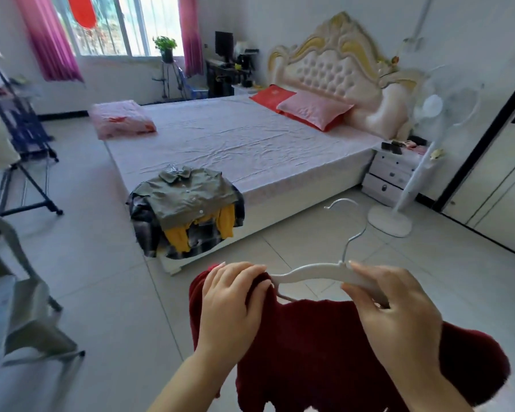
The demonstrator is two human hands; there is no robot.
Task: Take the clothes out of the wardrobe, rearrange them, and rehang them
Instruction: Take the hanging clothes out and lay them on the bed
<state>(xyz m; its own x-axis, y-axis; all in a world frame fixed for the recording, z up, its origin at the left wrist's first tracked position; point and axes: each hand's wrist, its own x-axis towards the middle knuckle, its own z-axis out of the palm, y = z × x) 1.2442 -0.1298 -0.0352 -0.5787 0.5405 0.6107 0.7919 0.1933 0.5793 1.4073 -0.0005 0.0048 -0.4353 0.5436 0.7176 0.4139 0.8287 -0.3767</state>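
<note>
A dark red knitted sweater [318, 352] hangs in front of me, low in the view. My left hand [231, 304] grips its left shoulder, bunched over one end of a white hanger [312, 273]. My right hand [396, 307] pinches the hanger's right arm, whose far end is hidden behind the fingers. The hanger's metal hook [350, 224] points up and away. On the near corner of the bed [250, 144] lies a pile of clothes: an olive green shirt [188, 197] on top, with a yellow garment [223, 223] and a dark plaid one [143, 230] hanging over the edge.
A standing fan [411, 179] and a white nightstand [390, 173] stand right of the bed. Wardrobe doors [500, 185] run along the right edge. A clothes rack [21, 138] and a grey chair [18, 292] are at the left. Tiled floor [107, 292] lies between.
</note>
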